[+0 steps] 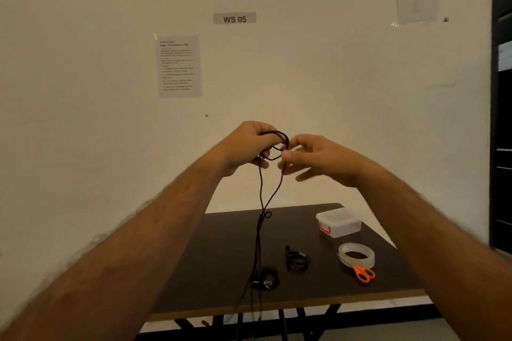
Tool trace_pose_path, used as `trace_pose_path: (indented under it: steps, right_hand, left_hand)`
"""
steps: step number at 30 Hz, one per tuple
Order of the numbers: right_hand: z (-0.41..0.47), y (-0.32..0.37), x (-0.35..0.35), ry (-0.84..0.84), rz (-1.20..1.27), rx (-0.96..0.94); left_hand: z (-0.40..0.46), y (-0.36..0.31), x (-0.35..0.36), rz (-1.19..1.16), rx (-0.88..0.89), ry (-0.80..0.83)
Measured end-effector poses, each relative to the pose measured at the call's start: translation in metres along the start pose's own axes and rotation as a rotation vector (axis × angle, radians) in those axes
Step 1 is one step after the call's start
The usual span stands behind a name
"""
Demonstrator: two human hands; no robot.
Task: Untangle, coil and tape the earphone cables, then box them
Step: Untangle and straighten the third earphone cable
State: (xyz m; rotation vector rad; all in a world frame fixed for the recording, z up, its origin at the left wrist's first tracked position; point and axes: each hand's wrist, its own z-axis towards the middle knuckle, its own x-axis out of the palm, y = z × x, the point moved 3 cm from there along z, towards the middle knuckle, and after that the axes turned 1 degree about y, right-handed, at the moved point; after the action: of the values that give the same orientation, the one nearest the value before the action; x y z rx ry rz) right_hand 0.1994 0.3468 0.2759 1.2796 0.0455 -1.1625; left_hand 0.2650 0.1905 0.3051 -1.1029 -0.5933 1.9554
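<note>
Both hands are up high in front of the wall, well above the tabletop (221, 232). Left hand (245, 147) has its fingers curled round a few small loops of the black earphone cable (261, 188). Right hand (313, 156) pinches the same cable with thumb and first finger, right beside the loops; its other fingers look spread and loose, but they are blurry.

From the loops, two strands hang straight down. They meet at a small knot partway down, then drop past the front edge of the tabletop.

The job right now looks like winding the cable into a coil. To do it well, each new loop should be the same size and lie flat on the others. That small knot should be picked open first, or the coil will be lumpy. Pull gently, so the thin wire does not kink.

Both arms reach forward and up, with the hands close together, nearly touching.

Two coiled earphones (297, 260) lie near the front edge. Toward the right edge are a clear box (339, 223), a tape roll (357, 255) and orange scissors (364, 273).
</note>
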Motion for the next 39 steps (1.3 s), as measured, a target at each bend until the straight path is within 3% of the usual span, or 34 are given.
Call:
trace_pose_path:
  steps: [6, 8, 11, 14, 16, 18, 20, 23, 24, 28, 29, 30, 34, 39]
  right_hand:
    - [0.017, 0.016, 0.017, -0.122, 0.295, -0.033]
    - [0.019, 0.019, 0.014, -0.204, 0.272, -0.027]
    - [0.017, 0.028, 0.006, -0.298, 0.068, -0.093]
    - [0.016, 0.041, 0.0, -0.378, -0.32, -0.21]
    - [0.014, 0.049, -0.001, -0.487, -0.608, -0.24]
    - [0.012, 0.056, -0.005, -0.619, -0.724, -0.239]
    - [0.014, 0.056, -0.013, -0.615, -0.562, -0.195]
    - [0.014, 0.051, -0.02, -0.45, -0.046, -0.072]
    - [0.013, 0.051, -0.023, -0.46, -0.025, -0.066]
    - [0.005, 0.055, -0.038, -0.851, -0.674, -0.13]
    - [0.003, 0.055, -0.042, -0.876, -0.71, -0.13]
    - [0.004, 0.052, -0.047, -0.807, -0.66, -0.111]
    - [0.004, 0.04, -0.048, -0.213, -0.359, 0.042]
    - [-0.001, 0.034, -0.047, -0.057, -0.233, 0.132]
  left_hand:
    - [-0.011, 0.008, -0.008, 0.044, 0.054, -0.112]
    - [-0.016, 0.014, -0.019, 0.078, 0.048, -0.135]
    - [-0.024, 0.027, -0.037, 0.107, -0.01, -0.163]
    - [-0.029, 0.039, -0.045, 0.187, -0.07, -0.154]
    - [-0.029, 0.046, -0.044, 0.297, -0.101, -0.128]
    - [-0.029, 0.052, -0.042, 0.439, -0.121, -0.123]
    - [-0.03, 0.059, -0.039, 0.459, -0.161, -0.129]
    - [-0.031, 0.069, -0.034, 0.457, -0.227, -0.086]
    - [-0.032, 0.073, -0.032, 0.467, -0.248, -0.068]
    - [-0.035, 0.088, -0.038, 0.465, -0.336, -0.168]
    - [-0.036, 0.093, -0.041, 0.398, -0.35, -0.222]
    - [-0.037, 0.096, -0.045, 0.286, -0.356, -0.264]
    - [-0.04, 0.095, -0.049, -0.16, -0.362, -0.305]
    - [-0.04, 0.073, -0.032, -0.121, -0.276, -0.122]
